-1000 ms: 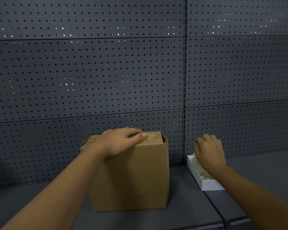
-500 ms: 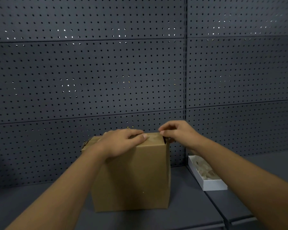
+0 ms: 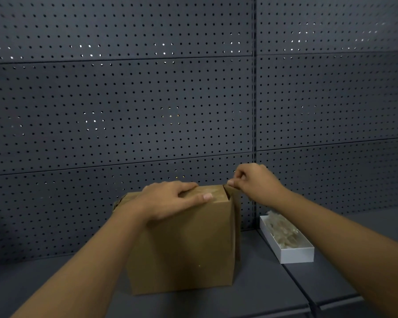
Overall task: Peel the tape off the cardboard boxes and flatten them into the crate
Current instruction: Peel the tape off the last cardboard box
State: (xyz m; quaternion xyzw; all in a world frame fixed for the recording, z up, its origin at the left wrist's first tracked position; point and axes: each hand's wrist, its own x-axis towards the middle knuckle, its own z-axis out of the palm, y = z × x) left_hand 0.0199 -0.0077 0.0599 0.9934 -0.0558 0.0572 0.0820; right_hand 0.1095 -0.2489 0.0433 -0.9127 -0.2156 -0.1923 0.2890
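Standing upright on the dark shelf [image 3: 262, 292], the cardboard box [image 3: 184, 246] is pressed under the flat left hand [image 3: 170, 200]; the right hand [image 3: 255, 182] pinches tape at its top right corner.

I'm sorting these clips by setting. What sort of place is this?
Probably a stockroom or shop shelving bay: a dark perforated metal back panel rises behind a dark shelf, where a cardboard box stands beside a white tray of clear scraps.
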